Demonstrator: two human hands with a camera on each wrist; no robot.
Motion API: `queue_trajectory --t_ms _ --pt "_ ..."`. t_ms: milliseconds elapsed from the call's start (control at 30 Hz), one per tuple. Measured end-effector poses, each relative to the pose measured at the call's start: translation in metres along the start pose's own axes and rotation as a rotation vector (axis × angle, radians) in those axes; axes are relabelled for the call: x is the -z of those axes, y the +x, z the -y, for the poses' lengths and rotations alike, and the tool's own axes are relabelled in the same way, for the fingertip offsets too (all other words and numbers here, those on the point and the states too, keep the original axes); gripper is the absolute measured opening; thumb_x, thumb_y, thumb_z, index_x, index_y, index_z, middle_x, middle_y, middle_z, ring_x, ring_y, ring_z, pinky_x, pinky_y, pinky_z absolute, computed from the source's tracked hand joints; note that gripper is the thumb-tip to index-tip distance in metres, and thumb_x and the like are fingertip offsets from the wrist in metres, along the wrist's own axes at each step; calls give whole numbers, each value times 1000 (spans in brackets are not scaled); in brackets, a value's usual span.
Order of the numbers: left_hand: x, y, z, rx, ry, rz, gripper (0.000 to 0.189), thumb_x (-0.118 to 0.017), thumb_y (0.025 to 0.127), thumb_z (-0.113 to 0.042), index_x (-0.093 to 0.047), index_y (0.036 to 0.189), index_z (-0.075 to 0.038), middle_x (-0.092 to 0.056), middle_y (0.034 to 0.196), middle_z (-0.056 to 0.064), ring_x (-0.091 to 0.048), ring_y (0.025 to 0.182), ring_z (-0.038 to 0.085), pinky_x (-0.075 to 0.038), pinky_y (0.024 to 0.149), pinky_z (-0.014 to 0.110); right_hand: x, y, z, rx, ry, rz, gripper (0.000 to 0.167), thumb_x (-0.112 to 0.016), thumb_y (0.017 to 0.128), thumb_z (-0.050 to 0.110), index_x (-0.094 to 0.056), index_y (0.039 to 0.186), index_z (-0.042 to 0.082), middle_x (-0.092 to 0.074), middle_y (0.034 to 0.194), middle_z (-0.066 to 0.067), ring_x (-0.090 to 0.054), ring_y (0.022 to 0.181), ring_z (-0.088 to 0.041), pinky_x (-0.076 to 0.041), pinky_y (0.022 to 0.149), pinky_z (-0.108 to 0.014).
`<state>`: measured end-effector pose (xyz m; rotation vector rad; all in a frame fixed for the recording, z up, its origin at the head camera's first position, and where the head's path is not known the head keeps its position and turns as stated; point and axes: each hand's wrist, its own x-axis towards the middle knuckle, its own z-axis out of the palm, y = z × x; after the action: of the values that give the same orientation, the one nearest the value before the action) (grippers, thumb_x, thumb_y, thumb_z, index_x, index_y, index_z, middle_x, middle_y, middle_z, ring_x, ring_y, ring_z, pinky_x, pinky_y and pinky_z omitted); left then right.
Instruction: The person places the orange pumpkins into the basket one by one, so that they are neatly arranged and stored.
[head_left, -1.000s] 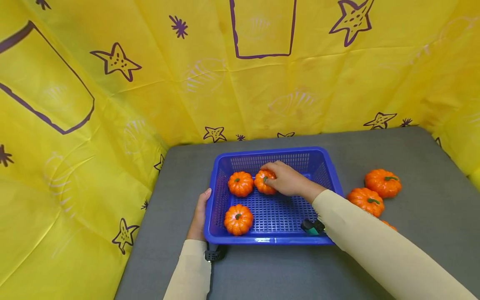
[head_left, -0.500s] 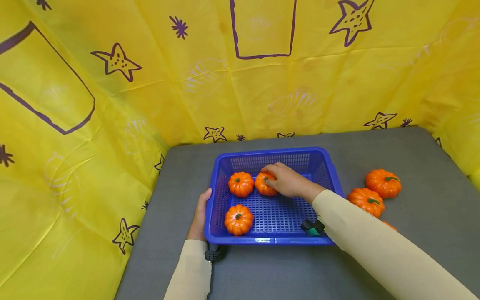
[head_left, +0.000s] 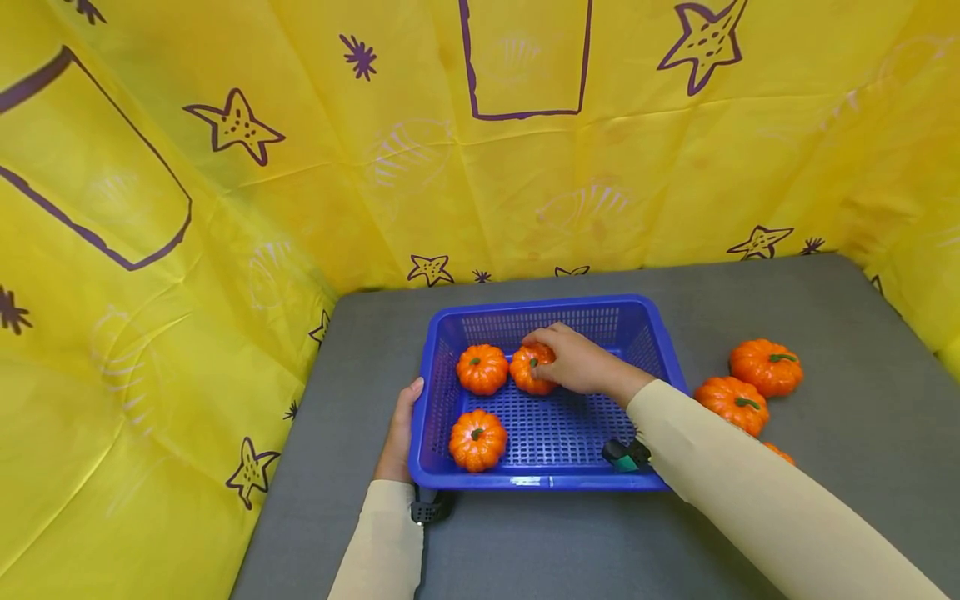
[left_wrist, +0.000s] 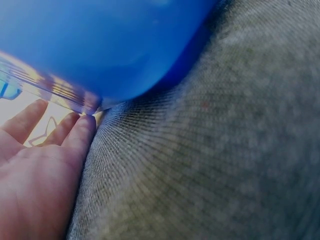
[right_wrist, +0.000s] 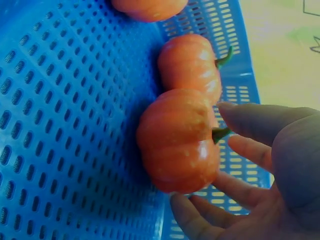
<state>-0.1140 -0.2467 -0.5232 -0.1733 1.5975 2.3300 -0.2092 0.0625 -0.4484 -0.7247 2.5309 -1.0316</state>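
A blue plastic basket stands on the grey table with three small orange pumpkins in it. My right hand reaches inside and grips the back-middle pumpkin, thumb near its green stem and fingertips at its side. Close beside that one sits the back-left pumpkin; the front-left pumpkin lies nearer to me. Against the basket's left wall rests my left hand. In the left wrist view its fingers are fairly straight, with the tips at the basket's slotted wall.
To the right of the basket lie more pumpkins: one at the back, one near the basket, and another mostly hidden behind my right sleeve. Yellow patterned cloth hangs behind and at both sides of the grey table.
The pumpkin under my right hand has shifted very slightly to the right and toward me. My left hand and the basket stay where they were.
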Motion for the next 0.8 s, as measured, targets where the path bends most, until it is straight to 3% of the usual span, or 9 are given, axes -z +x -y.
queue_trajectory --t_ms 367,533,800 --pt "0 -1 0 9 6 15 81 -41 106 -63 -36 168 -12 -50 159 22 -61 128 29 -52 106 45 6 -1 -2 24 64 8 57 -80 98 15 -62 150 1 -56 147 -23 -52 136 -41 -41 115 -59" --pt "0 -1 0 16 -3 4 78 -43 105 -62 -39 167 -15 -50 159 21 -61 129 30 -52 106 46 10 -4 0 64 99 -23 53 -78 101 14 -61 149 -1 -57 147 -24 -51 136 -43 -42 113 -60" --pt "-1 -3 -1 11 8 0 78 -41 106 -62 -39 167 -13 -51 157 22 -61 127 29 -53 105 44 15 -6 3 42 166 -54 54 -76 104 18 -59 153 4 -52 156 -20 -52 137 -46 -44 111 -63"
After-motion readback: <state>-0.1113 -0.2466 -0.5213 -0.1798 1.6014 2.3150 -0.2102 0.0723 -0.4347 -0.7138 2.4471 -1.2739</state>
